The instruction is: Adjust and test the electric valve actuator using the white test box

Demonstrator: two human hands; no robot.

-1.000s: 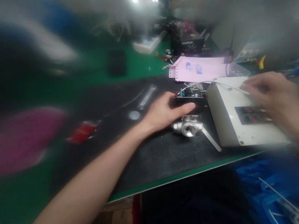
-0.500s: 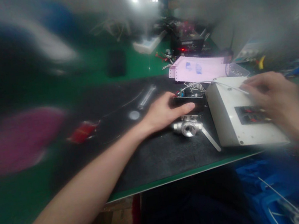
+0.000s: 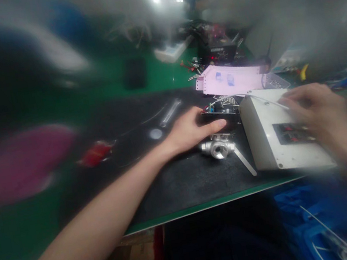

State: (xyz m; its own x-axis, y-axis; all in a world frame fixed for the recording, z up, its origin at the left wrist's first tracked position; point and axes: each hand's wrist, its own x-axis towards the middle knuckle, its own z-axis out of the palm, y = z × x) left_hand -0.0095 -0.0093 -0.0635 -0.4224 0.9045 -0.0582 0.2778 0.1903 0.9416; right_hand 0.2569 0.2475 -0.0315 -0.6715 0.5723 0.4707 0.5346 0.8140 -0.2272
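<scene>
My left hand [image 3: 192, 130] reaches across a black mat [image 3: 181, 177] and lies on a small black part with wires [image 3: 220, 113], fingers stretched toward it. Just in front of that hand lies a metal valve [image 3: 219, 147] with a lever handle. My right hand [image 3: 318, 112] rests on top of a white box [image 3: 273, 140] with a dark panel on its face; its fingers curl over the box's far edge near a thin white wire [image 3: 264, 99].
Pink papers [image 3: 234, 79] lie behind the box. A red object [image 3: 96, 154], a round silver disc [image 3: 156, 134] and a metal tube [image 3: 170, 111] sit on the mat to the left. A dark device [image 3: 220, 51] stands at the back. Blue bins [image 3: 315, 221] are below the table edge.
</scene>
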